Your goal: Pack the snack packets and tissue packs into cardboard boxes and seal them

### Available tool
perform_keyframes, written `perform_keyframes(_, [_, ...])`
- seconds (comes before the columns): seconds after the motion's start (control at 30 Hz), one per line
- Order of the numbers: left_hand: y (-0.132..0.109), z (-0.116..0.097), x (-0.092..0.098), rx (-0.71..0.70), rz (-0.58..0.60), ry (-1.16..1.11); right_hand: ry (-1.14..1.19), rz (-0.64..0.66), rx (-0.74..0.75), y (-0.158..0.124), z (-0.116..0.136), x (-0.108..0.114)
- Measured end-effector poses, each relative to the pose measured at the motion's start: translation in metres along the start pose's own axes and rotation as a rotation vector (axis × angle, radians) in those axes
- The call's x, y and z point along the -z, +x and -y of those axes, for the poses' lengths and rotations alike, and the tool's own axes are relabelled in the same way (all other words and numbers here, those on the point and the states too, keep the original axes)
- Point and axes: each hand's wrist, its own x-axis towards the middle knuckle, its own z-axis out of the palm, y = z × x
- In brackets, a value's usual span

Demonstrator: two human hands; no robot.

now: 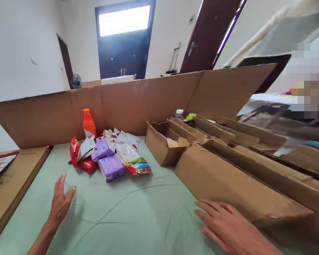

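My left hand (60,200) hovers open over the pale green table cover (127,216), fingers together and pointing away, holding nothing. My right hand (225,225) lies open with fingers spread, its fingertips at the near edge of a flattened cardboard box (228,180). Beyond my left hand lies a pile of snack packets: two purple packs (110,166), red packets (76,152), a colourful clear bag (133,161). An orange bottle (89,124) stands behind the pile.
A long cardboard wall (138,99) stands across the back of the table. An open small carton (164,143) and several cardboard pieces (255,148) fill the right side. Flat cardboard (13,184) lies at left. A person sits at far right.
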Motion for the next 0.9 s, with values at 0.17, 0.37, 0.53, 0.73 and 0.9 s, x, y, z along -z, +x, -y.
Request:
perform_keyframes(0.17, [-0.008, 0.013, -0.019, -0.018, 0.025, 0.019, 0.397, 0.022, -0.38, 0.126, -0.011, -0.025])
perform_keyframes(0.37, [-0.008, 0.025, -0.035, -0.049, -0.015, 0.038, 0.48, -0.052, -0.578, 0.211, -0.061, -0.084])
perform_keyframes(0.53, [-0.009, 0.029, -0.036, -0.048, -0.021, 0.056, 0.519, -0.075, -0.645, 0.192, -0.06, -0.093])
perform_keyframes(0.73, [-0.012, 0.027, -0.035, -0.043, -0.013, 0.025, 0.347, -0.22, -0.431, 0.11, -0.005, 0.001])
perform_keyframes(0.9, [-0.013, 0.019, -0.033, -0.009, 0.005, -0.032, -0.275, -0.416, -0.525, 0.053, -0.036, 0.087])
